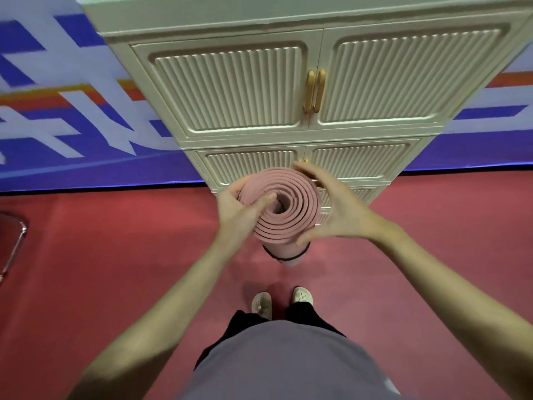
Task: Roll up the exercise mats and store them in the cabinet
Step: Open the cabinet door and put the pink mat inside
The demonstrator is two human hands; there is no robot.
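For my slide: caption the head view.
Both hands, left and right, hold an upright rolled pink mat before the closed cabinet.

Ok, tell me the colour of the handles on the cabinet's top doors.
Gold handles on the cream cabinet, clearest in the head view.

The floor is covered with a red, slightly rough surface. Behind it runs a low wall banner in blue, with large white shapes and orange and red stripes. At the far left edge a piece of a metal frame stands on the floor; what it belongs to is unclear. The light is even and soft.
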